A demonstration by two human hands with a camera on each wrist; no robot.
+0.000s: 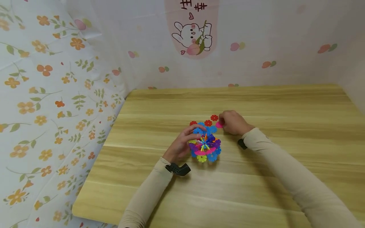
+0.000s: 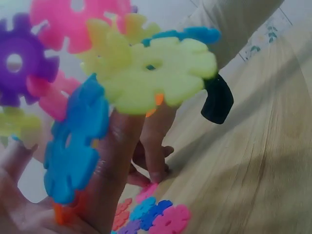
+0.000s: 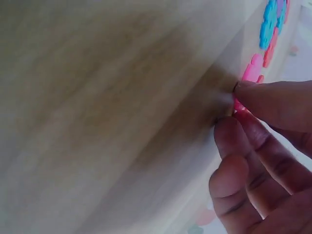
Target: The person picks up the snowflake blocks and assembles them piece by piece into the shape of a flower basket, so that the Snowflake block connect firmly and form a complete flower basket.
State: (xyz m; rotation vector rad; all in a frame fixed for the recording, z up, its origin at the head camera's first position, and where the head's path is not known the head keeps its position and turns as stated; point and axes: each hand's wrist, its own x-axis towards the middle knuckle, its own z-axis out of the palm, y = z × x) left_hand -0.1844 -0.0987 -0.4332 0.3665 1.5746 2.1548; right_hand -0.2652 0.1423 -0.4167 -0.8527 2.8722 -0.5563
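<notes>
My left hand (image 1: 180, 144) holds a ball-like cluster of interlocking plastic flower discs (image 1: 206, 151) from its left side, fingers curved around it. Purple, pink, blue and yellow-green discs make up the cluster. Close in the left wrist view, a yellow-green disc (image 2: 175, 73) and a blue disc (image 2: 73, 146) stand at angles in front of the fingers. Beyond the cluster, my right hand (image 1: 233, 123) pinches a pink flower disc (image 1: 219, 124) between thumb and fingertips, low over the table. The right wrist view shows the pink disc (image 3: 252, 70) partly hidden by the thumb.
Loose discs lie behind the cluster on the wooden table (image 1: 285, 158), among them a red disc (image 1: 214, 117) and a blue disc (image 1: 213, 129). A printed white cloth (image 1: 256, 38) hangs behind the table, and a flowered cloth (image 1: 57, 126) is on the left.
</notes>
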